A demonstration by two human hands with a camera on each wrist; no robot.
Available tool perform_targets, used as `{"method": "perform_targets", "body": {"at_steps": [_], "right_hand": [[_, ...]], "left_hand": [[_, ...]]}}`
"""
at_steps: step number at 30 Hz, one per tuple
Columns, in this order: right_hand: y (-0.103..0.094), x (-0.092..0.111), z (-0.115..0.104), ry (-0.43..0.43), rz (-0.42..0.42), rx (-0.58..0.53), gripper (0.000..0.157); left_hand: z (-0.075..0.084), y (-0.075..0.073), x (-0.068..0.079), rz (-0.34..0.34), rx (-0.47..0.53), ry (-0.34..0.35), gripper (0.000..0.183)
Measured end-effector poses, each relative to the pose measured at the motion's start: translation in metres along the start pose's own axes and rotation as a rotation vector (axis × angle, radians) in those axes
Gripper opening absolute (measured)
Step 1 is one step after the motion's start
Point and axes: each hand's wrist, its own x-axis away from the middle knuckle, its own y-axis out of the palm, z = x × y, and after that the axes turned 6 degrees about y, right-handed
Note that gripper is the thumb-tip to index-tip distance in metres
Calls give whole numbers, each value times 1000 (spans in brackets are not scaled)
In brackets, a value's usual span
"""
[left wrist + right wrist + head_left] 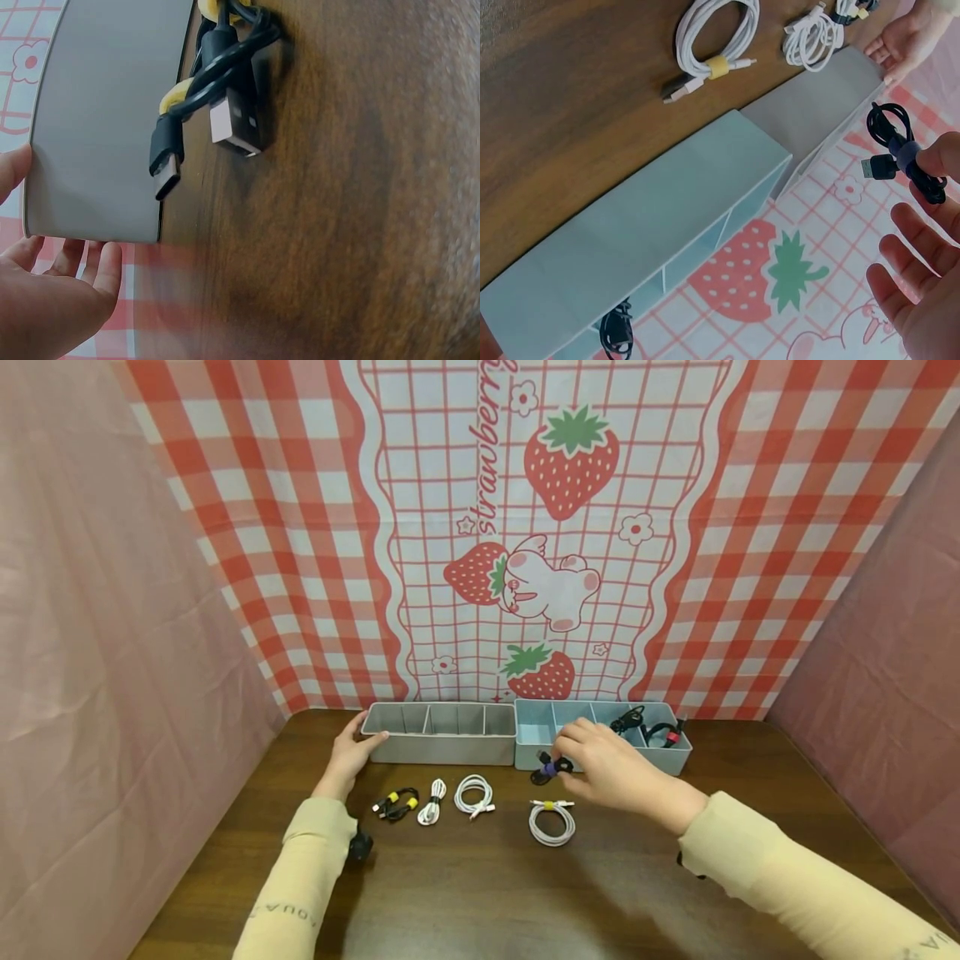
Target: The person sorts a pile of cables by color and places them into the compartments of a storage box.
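Note:
My right hand [607, 764] pinches a coiled black USB cable [900, 154] with a purple strap between thumb and forefinger. In the head view, this coil is at the front of the light blue divided box [528, 757]; the other fingers spread loosely in the right wrist view. My left hand [349, 758] grips the left end of the grey divided box [450, 749], thumb on its front rim and fingertips against its end wall [90, 225]. Black cables [628, 720] lie in the blue box's right-hand compartments, one with a red band [672, 737].
In front of the boxes on the wooden table [450, 893] lie a black cable with yellow straps [397, 803], a white bundle [431, 802], a white coil [473, 796] and another white coil with a yellow strap [552, 824]. A strawberry-print cloth [420, 568] hangs behind.

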Motion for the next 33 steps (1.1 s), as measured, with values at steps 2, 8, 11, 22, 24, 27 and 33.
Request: {"method": "perform_targets", "body": {"at_steps": [2,8,11,22,24,27,33], "right_hand": [[-3,0,1,7,0,0,18],[-9,-1,6,27,6,4,18],[-11,-1,9,47,10,9,18],[-19,-2,18,105,5,18,19],[-20,-3,20,114,5,21,19],[-21,-4,25,115,17,19,18],[-23,-6,33,117,43,7,17]], "left_hand": [[0,0,0,-2,0,0,70],[0,0,1,-6,-3,0,70],[0,0,1,-6,-1,4,70],[0,-1,0,-16,-19,0,70],[0,-1,-1,-18,-17,-5,70],[-1,-1,-1,-15,-12,-8,70],[-1,-1,-2,-12,-11,-4,70]]}}
